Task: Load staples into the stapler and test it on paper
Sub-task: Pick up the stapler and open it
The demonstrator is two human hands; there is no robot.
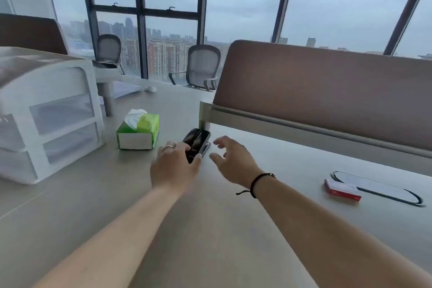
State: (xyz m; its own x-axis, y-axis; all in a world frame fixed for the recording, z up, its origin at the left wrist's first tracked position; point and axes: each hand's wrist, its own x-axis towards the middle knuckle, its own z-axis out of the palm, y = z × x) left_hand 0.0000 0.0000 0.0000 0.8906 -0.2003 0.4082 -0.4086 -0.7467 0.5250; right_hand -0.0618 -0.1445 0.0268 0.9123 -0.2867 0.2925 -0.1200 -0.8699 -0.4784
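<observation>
Two bare forearms reach forward over the pale grey desk (pixel 210 229). Left hand (pixel 174 167), ring on one finger, grips the near end of the glossy black stapler (pixel 196 145), fingers curled round it. Right hand (pixel 230 162), black cord bracelet at wrist, hovers just right of the stapler, fingers spread and loosely bent, holding nothing. Stapler lies on desk near the foot of the brown fabric divider panel (pixel 327 91). Small red-and-white box (pixel 341 189) sits well right. Green tissue box (pixel 138 132) just left of stapler; white plastic drawer unit (pixel 46 112) farther left. Two mesh office chairs (pixel 202 66) by the windows.
</observation>
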